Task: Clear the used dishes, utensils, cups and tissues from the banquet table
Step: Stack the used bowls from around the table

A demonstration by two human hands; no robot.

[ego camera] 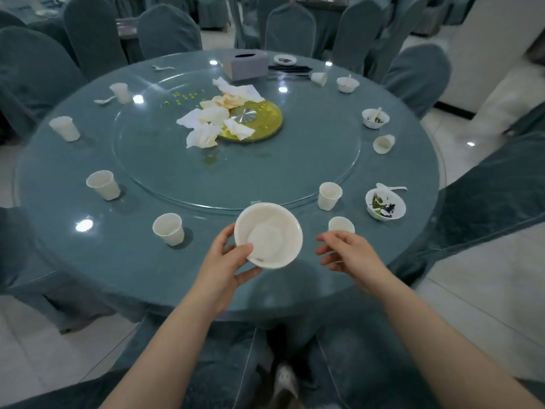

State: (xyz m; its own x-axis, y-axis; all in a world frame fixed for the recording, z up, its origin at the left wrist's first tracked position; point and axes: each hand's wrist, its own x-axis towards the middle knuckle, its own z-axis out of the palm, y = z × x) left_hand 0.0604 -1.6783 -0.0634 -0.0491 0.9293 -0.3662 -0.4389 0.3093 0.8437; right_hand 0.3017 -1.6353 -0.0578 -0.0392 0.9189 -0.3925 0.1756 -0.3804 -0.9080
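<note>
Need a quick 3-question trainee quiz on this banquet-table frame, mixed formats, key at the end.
1. True or false: the left hand holds the white bowl by its rim.
2. Where do the crumpled tissues lie? A) on the glass turntable B) on a chair C) inside the tissue box
3. Fill in: the cup at the table's right edge, between two bowls, lies on its ____.

Key: 1 true; 2 A; 3 side. The right hand is open, just in front of a small cup, holding nothing.

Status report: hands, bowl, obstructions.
Left hand grips white bowl by rim. Right hand open beside cup. Nothing in the way.
</note>
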